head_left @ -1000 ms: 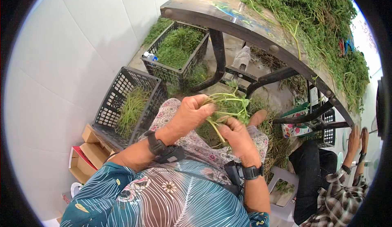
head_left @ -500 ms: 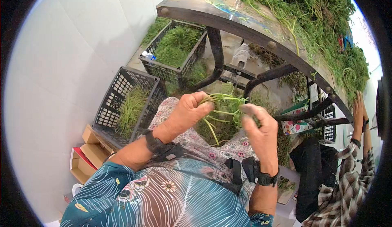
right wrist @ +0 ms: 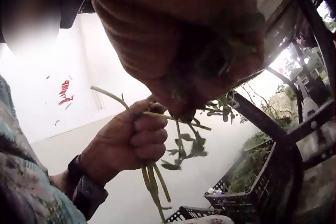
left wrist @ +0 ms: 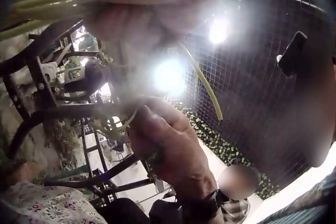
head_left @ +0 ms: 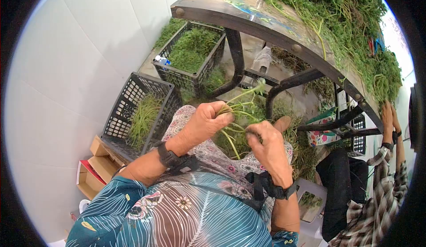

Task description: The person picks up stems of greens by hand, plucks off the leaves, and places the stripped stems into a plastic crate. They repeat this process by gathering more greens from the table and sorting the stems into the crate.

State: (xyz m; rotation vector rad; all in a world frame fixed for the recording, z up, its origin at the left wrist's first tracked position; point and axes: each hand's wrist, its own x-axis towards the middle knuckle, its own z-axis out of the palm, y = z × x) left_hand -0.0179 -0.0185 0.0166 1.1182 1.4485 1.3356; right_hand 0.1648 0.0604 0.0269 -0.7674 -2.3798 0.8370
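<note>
In the head view my left hand [head_left: 208, 119] grips a small bunch of green plant stems [head_left: 242, 99] in front of my lap. Their leafy ends fan out away from me, and bare pale stem ends point down toward my knees. My right hand [head_left: 270, 148], just to the right, has curled fingers pinching the leafy end of one stem that runs across from the bunch. Seen from the right wrist, the left hand [right wrist: 131, 140] holds the stems [right wrist: 152, 182] in its fist, while small leaves [right wrist: 191, 148] hang below the right hand.
Two black crates stand at the left, one with loose stems [head_left: 144, 118], one with leafy greens [head_left: 193, 51]. A table [head_left: 239, 25] heaped with greens [head_left: 333, 20] curves overhead on black legs [head_left: 293, 85]. Another person's hands [head_left: 389, 120] are at the far right.
My right hand drew back right from the bunch, then returned lower and to the left, taking a stem's leafy end. The left hand kept its grip nearly in place.
</note>
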